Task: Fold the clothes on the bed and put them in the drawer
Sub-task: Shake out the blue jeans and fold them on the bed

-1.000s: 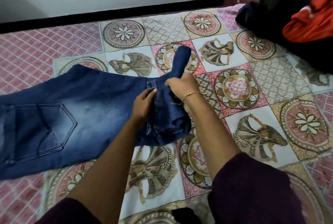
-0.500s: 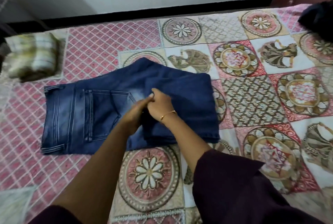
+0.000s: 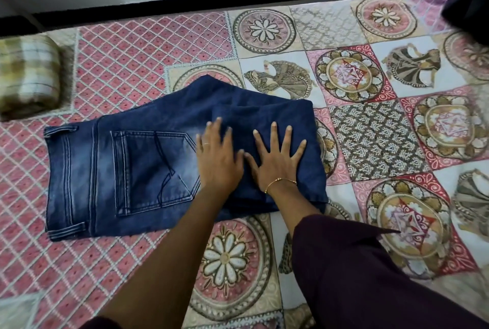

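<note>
A pair of blue jeans (image 3: 137,170) lies folded on the patterned bedspread (image 3: 370,127), waistband to the left, back pocket facing up, the legs doubled over on the right. My left hand (image 3: 218,159) presses flat on the middle of the jeans with fingers straight. Beside it, thumbs nearly touching, my right hand (image 3: 277,159) lies flat with fingers spread on the doubled-over leg part. A gold bracelet sits on the right wrist.
A folded yellow-and-white checked cloth (image 3: 26,77) sits at the left edge of the bed. A dark garment (image 3: 468,11) shows at the top right corner. A black skirting and white wall run along the bed's far side.
The jeans' legs were brought over onto the seat part. Both hands let go of the fabric and now lie flat on it. The view shifted left, hiding the clothes pile.
</note>
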A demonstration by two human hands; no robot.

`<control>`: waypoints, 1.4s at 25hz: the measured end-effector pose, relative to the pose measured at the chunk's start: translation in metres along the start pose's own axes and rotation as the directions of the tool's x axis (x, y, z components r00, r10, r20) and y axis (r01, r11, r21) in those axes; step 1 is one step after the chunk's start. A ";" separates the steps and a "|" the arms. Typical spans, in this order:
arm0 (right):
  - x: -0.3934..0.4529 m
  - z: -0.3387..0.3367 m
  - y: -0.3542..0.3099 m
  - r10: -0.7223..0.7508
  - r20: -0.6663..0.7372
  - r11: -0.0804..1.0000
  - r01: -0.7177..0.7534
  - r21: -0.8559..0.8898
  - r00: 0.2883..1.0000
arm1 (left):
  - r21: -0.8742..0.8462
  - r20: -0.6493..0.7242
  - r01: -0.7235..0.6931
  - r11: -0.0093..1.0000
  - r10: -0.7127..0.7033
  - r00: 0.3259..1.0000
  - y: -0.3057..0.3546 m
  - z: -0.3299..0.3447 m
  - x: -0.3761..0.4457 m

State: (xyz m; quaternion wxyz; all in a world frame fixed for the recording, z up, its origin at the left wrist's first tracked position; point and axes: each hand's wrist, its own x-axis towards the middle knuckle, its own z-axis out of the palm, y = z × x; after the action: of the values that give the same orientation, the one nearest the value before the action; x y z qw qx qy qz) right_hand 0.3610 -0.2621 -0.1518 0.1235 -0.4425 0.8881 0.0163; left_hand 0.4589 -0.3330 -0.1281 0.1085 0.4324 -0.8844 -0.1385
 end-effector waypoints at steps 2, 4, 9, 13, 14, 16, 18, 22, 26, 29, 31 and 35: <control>0.001 0.000 0.000 0.006 0.006 1.000 -0.006 -0.017 1.000 | 0.102 0.233 -0.077 0.992 0.051 0.971 0.005 0.008 -0.003; 0.003 -0.001 0.000 0.010 0.041 1.000 -0.009 -0.008 0.999 | 0.110 0.300 -0.083 0.991 0.046 0.953 -0.005 0.022 -0.007; 0.004 -0.013 0.008 0.048 -0.151 0.998 -0.043 0.036 0.987 | 0.116 0.299 -0.102 0.988 0.063 0.952 -0.013 0.034 -0.008; 0.001 -0.038 0.037 0.548 -0.014 0.774 -0.501 0.386 0.836 | 0.097 0.311 -0.107 0.990 0.072 0.948 -0.013 0.035 -0.009; 0.002 -0.045 0.045 0.587 0.110 0.669 -0.557 0.493 0.802 | 0.082 0.322 -0.110 0.991 0.078 0.943 -0.014 0.034 -0.008; 0.004 -0.065 0.054 0.576 0.211 0.558 -0.568 0.604 0.790 | 0.023 0.359 -0.086 0.996 0.072 0.931 -0.017 0.028 -0.006; 0.001 -0.090 0.046 0.539 0.180 0.574 -0.515 0.636 0.823 | -0.084 0.388 -0.060 0.995 0.088 0.917 -0.022 0.018 -0.001; -0.004 -0.140 -0.021 0.404 0.101 0.596 -0.346 0.724 0.909 | -0.553 0.456 0.265 0.790 0.021 0.890 -0.031 -0.012 0.011; -0.019 -0.162 -0.123 0.193 0.053 0.618 -0.164 0.769 0.980 | -0.825 0.516 0.532 0.192 -0.131 0.847 -0.069 -0.077 0.014; -0.032 -0.158 -0.197 0.008 0.057 0.608 -0.050 0.792 0.998 | -0.870 0.492 0.488 -0.078 -0.228 0.840 -0.109 -0.130 0.002; -0.043 -0.141 -0.244 -0.117 0.090 0.656 0.009 0.755 0.989 | -0.891 0.454 0.431 -0.144 -0.312 0.834 -0.142 -0.150 -0.008; -0.064 -0.089 -0.327 -0.378 0.236 0.718 0.123 0.685 0.895 | -0.852 0.507 0.512 -0.106 -0.409 0.758 -0.224 -0.160 -0.045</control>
State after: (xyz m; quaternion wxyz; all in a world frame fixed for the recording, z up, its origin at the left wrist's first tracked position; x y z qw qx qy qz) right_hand 0.6379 -0.4227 -0.0240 0.4316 -0.4784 0.7290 -0.2314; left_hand 0.7007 -0.4531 -0.0572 0.2749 0.5170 -0.3538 -0.7294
